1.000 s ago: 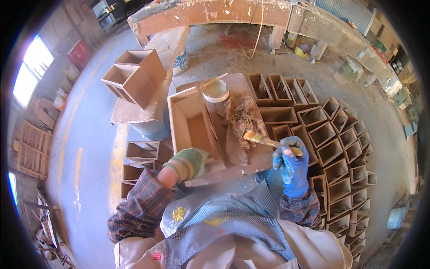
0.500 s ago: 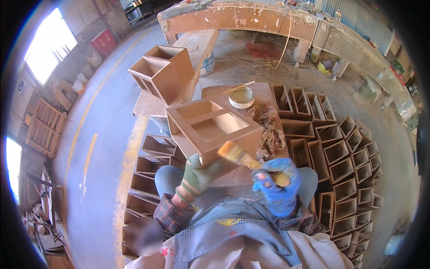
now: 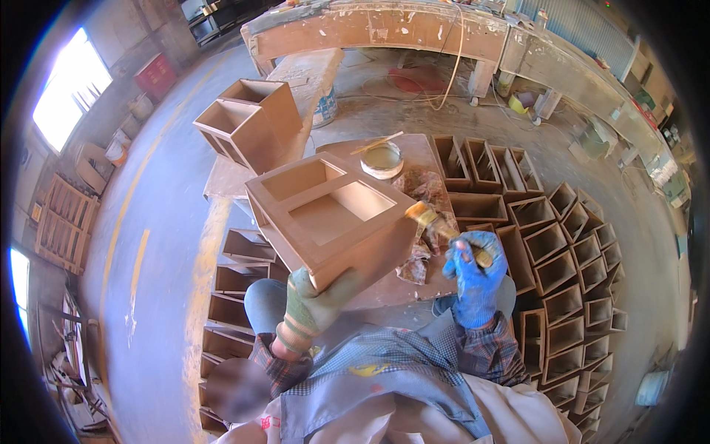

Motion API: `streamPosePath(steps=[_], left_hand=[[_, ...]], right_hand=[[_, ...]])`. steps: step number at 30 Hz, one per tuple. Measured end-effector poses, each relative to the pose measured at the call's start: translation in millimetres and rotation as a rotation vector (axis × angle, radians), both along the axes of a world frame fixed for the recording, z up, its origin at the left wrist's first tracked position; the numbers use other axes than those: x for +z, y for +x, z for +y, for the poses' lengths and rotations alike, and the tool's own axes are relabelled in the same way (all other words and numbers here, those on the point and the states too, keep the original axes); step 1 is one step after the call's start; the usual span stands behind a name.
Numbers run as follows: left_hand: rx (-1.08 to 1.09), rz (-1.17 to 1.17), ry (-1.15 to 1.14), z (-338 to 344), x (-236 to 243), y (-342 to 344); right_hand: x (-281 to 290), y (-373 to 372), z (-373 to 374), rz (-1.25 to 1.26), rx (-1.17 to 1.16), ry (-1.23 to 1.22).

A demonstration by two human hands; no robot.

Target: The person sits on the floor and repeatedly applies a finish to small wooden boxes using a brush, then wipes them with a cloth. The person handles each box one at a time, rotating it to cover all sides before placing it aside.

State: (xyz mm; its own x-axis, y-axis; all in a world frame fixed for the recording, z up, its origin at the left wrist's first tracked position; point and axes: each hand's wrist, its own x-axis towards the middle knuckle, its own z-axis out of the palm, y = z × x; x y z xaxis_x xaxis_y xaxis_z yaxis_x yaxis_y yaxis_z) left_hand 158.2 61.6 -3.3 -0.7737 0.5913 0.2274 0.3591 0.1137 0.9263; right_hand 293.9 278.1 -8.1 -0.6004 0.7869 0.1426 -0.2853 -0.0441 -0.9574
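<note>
A brown fibreboard box [image 3: 336, 214] with two openings in its upper face is tilted over a low board [image 3: 414, 148]. My left hand [image 3: 318, 300], in a green striped glove, grips the box at its near lower corner; some fingers are hidden beneath it. In a stained blue glove, my right hand [image 3: 475, 270] closes round the handle of a paintbrush [image 3: 429, 218]. The yellowish bristles are at the right corner of the box; whether they touch it I cannot tell. Beyond the box, a round tub [image 3: 381, 164] of pale liquid has a stick [image 3: 379, 142] across its rim.
A crumpled stained cloth [image 3: 421, 185] lies right of the box. Another box [image 3: 248, 122] stands on a bench [image 3: 314, 66] at far left. Many open frames [image 3: 562, 263] crowd the floor at right, more [image 3: 237, 277] at left. A long worktable [image 3: 377, 33] spans the back.
My right hand has swung right and away from me, taking the brush from the box's near side to its right corner. The left hand keeps its grip as the view shifts slightly.
</note>
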Motion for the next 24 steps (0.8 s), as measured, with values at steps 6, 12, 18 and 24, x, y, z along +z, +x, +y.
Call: streamPosePath(steps=[6,12,18,24], left_hand=[[-0.002,0.119,0.009,-3,-2,0],[0.027,-0.156,0.175,-8,19,-7],[0.076,-0.656,0.656,-2,48,-38],[0.101,-0.79,0.726,9,50,-51]], right_hand=[[0,9,5,0.056,-0.033,0.015],[0,12,22,0.04,-0.229,0.014],[-3,22,-27,0.223,0.123,-0.05],[0,1,-66,0.202,0.522,0.426]])
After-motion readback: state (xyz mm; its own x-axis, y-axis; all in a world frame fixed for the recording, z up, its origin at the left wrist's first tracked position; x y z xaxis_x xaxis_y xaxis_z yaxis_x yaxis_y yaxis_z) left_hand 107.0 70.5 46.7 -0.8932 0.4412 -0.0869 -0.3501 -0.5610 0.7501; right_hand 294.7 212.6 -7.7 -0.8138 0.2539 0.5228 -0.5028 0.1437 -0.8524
